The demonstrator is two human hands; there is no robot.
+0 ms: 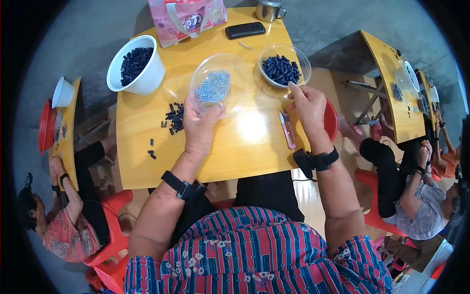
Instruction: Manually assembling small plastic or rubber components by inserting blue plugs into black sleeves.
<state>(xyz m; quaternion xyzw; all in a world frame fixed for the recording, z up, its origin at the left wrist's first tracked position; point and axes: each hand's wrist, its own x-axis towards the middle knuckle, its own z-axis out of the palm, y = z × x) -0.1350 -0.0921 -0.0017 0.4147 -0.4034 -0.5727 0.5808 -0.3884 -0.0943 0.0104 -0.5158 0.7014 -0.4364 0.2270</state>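
In the upper centre, I see the left hand gripping the bowl of silver bits; I'd keep it level. The right hand curls beside the black parts, pinching something or nothing, I can't tell.

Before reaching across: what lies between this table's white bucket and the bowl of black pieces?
In the head view, a clear bowl of silvery pieces, held in the left hand.

One held bowl, one snipper, one mug.
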